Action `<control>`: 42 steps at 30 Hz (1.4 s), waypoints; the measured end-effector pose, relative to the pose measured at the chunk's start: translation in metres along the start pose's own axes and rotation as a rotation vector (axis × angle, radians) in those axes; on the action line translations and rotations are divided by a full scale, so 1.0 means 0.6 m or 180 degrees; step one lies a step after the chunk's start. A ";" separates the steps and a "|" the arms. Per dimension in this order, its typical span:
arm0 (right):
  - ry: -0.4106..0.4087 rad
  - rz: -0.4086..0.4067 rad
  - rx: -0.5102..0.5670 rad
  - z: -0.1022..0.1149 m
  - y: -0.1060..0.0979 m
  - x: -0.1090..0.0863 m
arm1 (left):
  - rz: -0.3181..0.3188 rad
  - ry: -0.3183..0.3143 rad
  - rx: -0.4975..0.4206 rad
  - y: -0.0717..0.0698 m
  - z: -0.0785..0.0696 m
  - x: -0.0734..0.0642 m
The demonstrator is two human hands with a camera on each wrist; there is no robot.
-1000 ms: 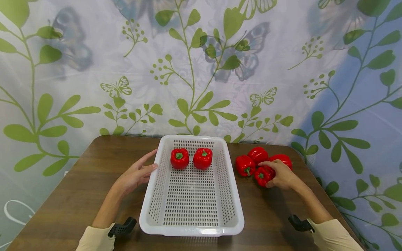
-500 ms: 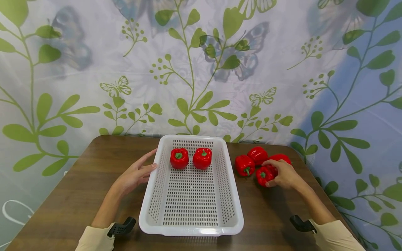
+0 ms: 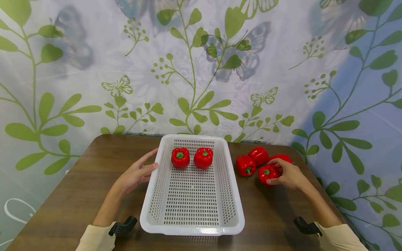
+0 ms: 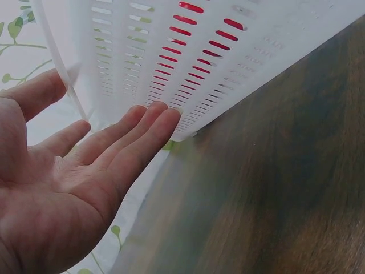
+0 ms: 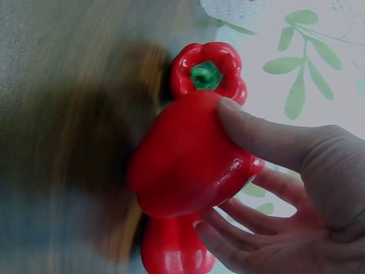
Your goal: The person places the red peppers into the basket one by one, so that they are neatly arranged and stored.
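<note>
My right hand [image 3: 291, 176] holds a red bell pepper [image 3: 266, 174] between thumb and fingers at the table's right side. Its green stem faces up and toward the basket in the head view. In the right wrist view the thumb presses the smooth side of the gripped bell pepper [image 5: 188, 157], with the fingers around the far side. The left hand [image 3: 134, 176] rests against the left side of a white perforated plastic basket [image 3: 192, 230]. Its extended fingers [image 4: 142, 142] touch the slotted wall from outside. Two red bell peppers [image 3: 180, 158] stand upright inside, near the back.
Beside the right hand lie three more red bell peppers: one near the basket [image 3: 246, 165], one behind it [image 3: 258, 155], and one partly hidden by the hand [image 3: 280, 158]. A brown wooden table [image 3: 78, 195] carries everything. A leaf-patterned curtain [image 3: 201, 87] hangs behind it.
The bell pepper in my right hand has turned, bringing its stem more upward, and has shifted slightly right. My left hand and the basket have stayed put.
</note>
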State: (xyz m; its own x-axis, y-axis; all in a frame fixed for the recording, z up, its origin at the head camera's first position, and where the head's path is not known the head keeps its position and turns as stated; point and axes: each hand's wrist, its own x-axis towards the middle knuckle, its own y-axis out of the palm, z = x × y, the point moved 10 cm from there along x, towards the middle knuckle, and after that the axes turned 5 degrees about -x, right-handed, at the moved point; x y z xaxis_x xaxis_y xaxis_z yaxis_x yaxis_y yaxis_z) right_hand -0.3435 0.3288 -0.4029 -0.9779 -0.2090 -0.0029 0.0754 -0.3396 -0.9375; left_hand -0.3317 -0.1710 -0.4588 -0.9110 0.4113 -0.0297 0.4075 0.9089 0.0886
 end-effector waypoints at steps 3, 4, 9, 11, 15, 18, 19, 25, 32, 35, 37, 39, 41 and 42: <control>0.0092 -0.0026 0.0044 0.000 -0.007 -0.002 | 0.0010 0.0012 -0.0016 0.001 -0.002 0.003; 0.0116 -0.0035 0.0054 0.000 -0.009 -0.002 | 0.0012 0.0017 -0.0022 0.002 -0.003 0.004; 0.0106 -0.0087 0.0067 0.008 -0.018 -0.002 | 0.0034 0.0025 -0.0074 0.003 -0.006 0.008; 0.0072 -0.0114 0.0037 0.012 -0.021 -0.001 | 0.0043 0.0022 -0.0100 0.004 -0.006 0.008; 0.0030 -0.0196 -0.0063 0.021 -0.031 0.003 | 0.0074 0.0034 -0.0097 0.005 -0.005 0.007; 0.0015 -0.0256 -0.0058 0.031 -0.039 0.007 | 0.0077 0.0052 -0.0065 0.005 -0.006 0.007; 0.0018 -0.0266 -0.0034 0.035 -0.042 0.009 | 0.0062 0.0044 -0.0067 0.004 -0.006 0.006; 0.0086 -0.0268 0.0110 0.069 -0.060 0.016 | 0.0058 0.0029 -0.0064 0.002 -0.007 0.007; -0.0034 -0.0247 0.0092 0.125 -0.078 0.025 | 0.0104 0.0056 -0.0043 0.006 -0.007 0.006; -0.0060 -0.0273 0.0135 0.144 -0.084 0.030 | 0.0096 0.0042 -0.0052 0.007 -0.005 0.005; -0.0080 -0.0289 0.0215 0.155 -0.087 0.033 | 0.0093 0.0042 -0.0038 0.007 -0.004 0.003; -0.0078 -0.0300 0.0274 0.167 -0.090 0.036 | 0.0067 0.0027 -0.0043 0.006 -0.004 0.001; -0.0070 -0.0309 0.0320 0.179 -0.093 0.039 | 0.0045 0.0019 -0.0049 0.005 -0.003 0.000; -0.0067 -0.0308 0.0342 0.185 -0.094 0.040 | 0.0050 0.0028 -0.0045 0.005 -0.004 0.000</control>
State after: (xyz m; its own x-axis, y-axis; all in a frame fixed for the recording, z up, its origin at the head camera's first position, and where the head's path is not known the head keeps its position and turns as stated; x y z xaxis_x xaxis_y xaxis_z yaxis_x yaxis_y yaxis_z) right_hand -0.3498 0.2414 -0.3113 -0.9774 -0.1893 0.0939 0.0026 -0.4551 -0.8904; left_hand -0.3305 -0.1687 -0.4561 -0.9050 0.4250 -0.0195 0.4210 0.9012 0.1030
